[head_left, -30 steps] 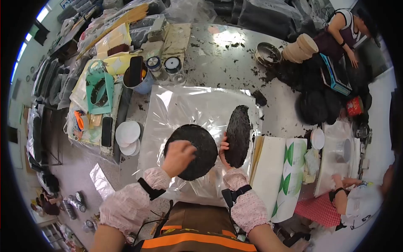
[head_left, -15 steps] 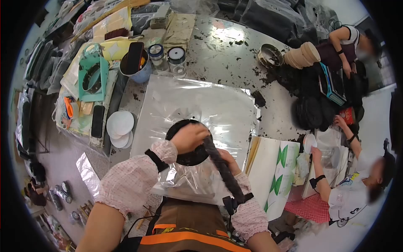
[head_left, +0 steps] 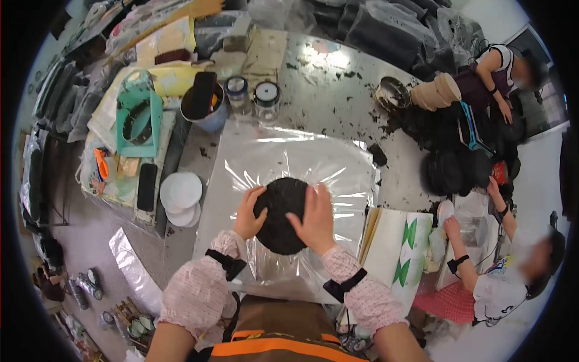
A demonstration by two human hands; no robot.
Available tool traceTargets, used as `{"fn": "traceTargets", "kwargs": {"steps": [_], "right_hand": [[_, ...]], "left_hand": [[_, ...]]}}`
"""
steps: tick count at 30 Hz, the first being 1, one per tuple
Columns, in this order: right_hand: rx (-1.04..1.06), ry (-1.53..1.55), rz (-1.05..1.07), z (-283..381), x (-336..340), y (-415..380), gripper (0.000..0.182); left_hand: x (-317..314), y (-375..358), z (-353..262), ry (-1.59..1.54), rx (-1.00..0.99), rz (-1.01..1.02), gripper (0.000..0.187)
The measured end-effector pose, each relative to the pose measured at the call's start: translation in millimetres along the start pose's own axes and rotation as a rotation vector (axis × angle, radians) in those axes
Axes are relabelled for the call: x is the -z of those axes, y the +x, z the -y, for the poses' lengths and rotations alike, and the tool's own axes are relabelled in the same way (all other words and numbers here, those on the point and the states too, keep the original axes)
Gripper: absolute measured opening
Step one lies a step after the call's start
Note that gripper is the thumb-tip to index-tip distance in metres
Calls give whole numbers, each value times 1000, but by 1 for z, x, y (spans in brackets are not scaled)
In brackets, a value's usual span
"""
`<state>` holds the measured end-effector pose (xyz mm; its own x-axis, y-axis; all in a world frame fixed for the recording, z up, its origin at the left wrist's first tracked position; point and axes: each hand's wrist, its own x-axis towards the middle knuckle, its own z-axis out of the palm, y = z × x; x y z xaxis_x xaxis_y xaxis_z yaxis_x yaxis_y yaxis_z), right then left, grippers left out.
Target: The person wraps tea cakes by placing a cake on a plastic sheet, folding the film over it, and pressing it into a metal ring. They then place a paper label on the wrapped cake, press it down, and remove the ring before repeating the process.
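- Two hands, one black disc between them: the left hand [head_left: 246,214] and right hand [head_left: 316,222] meet the black disc [head_left: 278,220] at its left and right sides.
- Both hands are unclenched with thumbs spread apart from the fingers, laid against the disc; whether any fingertips reach under it, I cannot tell.
- Two black wristbands [head_left: 226,264], one over each pink sleeve.
- One clear plastic sheet [head_left: 241,145] in the middle of the frame, under the disc.
- Two lidded jars [head_left: 266,107] at upper centre, just beside one blue bucket [head_left: 208,123].
- At least three white discs [head_left: 183,188], overlapping, left of the sheet.
- One metal ring [head_left: 393,92] at upper right, among dark scraps.
- Two other people at the right of the frame, one above, one below.
- The black disc lies at mid-frame, flat and nearly round, matt and rough-textured, its right part covered by the right hand.
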<state>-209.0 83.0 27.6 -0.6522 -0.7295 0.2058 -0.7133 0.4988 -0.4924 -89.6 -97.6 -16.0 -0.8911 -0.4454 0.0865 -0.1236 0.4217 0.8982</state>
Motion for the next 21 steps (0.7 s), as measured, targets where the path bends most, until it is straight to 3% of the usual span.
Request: {"fn": "traceTargets", "kwargs": {"steps": [2, 3, 6, 8, 13, 16, 19, 21], "right_hand": [[260, 52, 221, 20, 7, 11, 78], [315, 1, 253, 15, -12, 5, 79], [363, -115, 383, 4, -41, -12, 76], [357, -255, 340, 3, -53, -14, 75], [297, -96, 415, -11, -66, -16, 67], [182, -43, 882, -22, -83, -20, 59], [213, 0, 761, -32, -99, -32, 52], [140, 24, 598, -32, -119, -45, 53]], "left_hand": [[-8, 2, -17, 332, -33, -28, 61], [-10, 8, -32, 578, -180, -2, 61], [-19, 29, -54, 446, -509, 411, 54], [-43, 22, -27, 441, -499, 510, 54], [-54, 23, -5, 396, -388, 529, 49], [-57, 34, 3, 395, -366, 539, 45], [-61, 34, 8, 410, -363, 530, 41], [-60, 33, 2, 474, -361, 569, 49]]}}
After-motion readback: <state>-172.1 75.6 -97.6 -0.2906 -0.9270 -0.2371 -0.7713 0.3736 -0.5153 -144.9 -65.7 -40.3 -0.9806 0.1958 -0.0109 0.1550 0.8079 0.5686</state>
